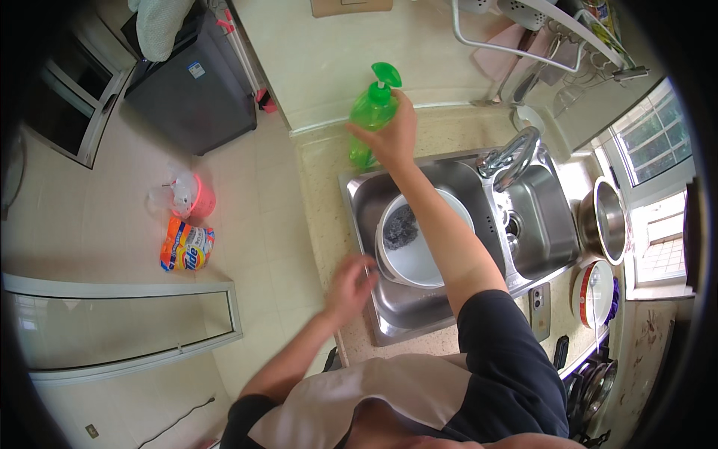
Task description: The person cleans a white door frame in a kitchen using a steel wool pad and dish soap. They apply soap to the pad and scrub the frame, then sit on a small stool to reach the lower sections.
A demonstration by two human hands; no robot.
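Observation:
My right hand (395,132) is wrapped around a green pump bottle (367,115) of translucent plastic, which stands on the counter behind the sink. Under my right forearm, a round white bucket or pot (412,264) sits in the left basin of the steel double sink (401,314). Inside it lies a dark grey, speckled mass (400,227); whether this is a scouring pad or something else cannot be told. My left hand (350,286), blurred and partly curled, is by the basin's left edge. A small dark thing shows at its fingertips; its grip is unclear.
A chrome faucet (519,157) arches over the right basin (541,224). Right of the sink are a steel bowl (603,221), a red-rimmed white bowl (594,294) and a phone (540,311). A dish rack (516,50) overhangs the back. A Tide bag (188,247) is on the floor.

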